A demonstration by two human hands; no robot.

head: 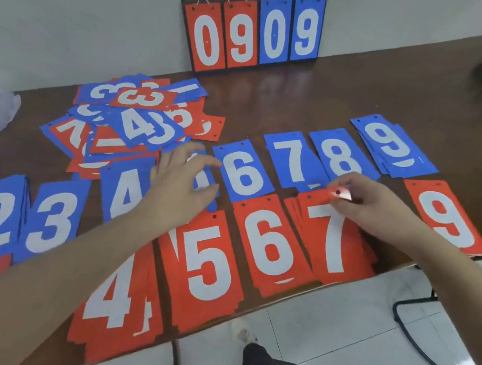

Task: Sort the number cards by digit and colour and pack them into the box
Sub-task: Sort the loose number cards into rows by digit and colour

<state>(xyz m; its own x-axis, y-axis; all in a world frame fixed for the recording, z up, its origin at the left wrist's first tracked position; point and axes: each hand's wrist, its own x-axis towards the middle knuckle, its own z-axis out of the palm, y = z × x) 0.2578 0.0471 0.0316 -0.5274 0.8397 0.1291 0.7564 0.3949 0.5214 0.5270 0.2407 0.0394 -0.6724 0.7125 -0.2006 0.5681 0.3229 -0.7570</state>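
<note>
Near the desk's front edge, toward its right end, the right hand [376, 209] pinches the top edge of a red 7 [331, 236] between thumb and fingertips, the card lying on the red 7 pile. Sorting looks well under way: blue piles from 2 to 9 run along the desk with red piles in front of them, while a mixed heap [136, 123] waits toward the back left corner. No box is in view. The left hand [183, 180] hovers over the blue 5 pile [203, 176], fingers loosely spread and holding nothing, though whether its fingertips touch that pile is unclear. Next, I judge, the red 7 needs squaring onto its pile and releasing; then a hand must reach back-left to the heap for another card.
</note>
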